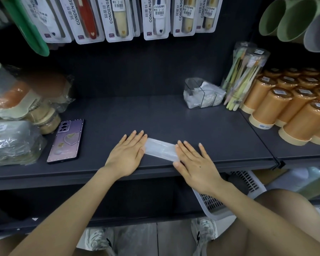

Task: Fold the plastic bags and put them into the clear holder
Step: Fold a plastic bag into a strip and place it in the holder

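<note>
Bottom of frame: two grey-white sneakers (203,231) on the floor, and a white perforated plastic basket (211,204) at lower right, below the shelf edge.

Lower centre: the left hand (127,153) and right hand (194,161) lie palm-down on the dark grey metal shelf (211,130). The fingers are straight and each grip is released. Both hands press on the ends of a translucent white plastic bag folded into a narrow strip (161,149). The strip lies flat near the shelf's front edge and runs slightly downward to the right.

Left of centre: a purple smartphone (66,141), face down.

Upper right of centre: the clear plastic holder (190,84) stands well apart from the hands and contains crumpled white bags (209,91). Just beside it, to the right, is a clear tube of pastel toothbrushes (246,71), then rows of orange cylindrical cups (277,106).

Top of frame: hanging carded toothbrush packs (155,17).
</note>
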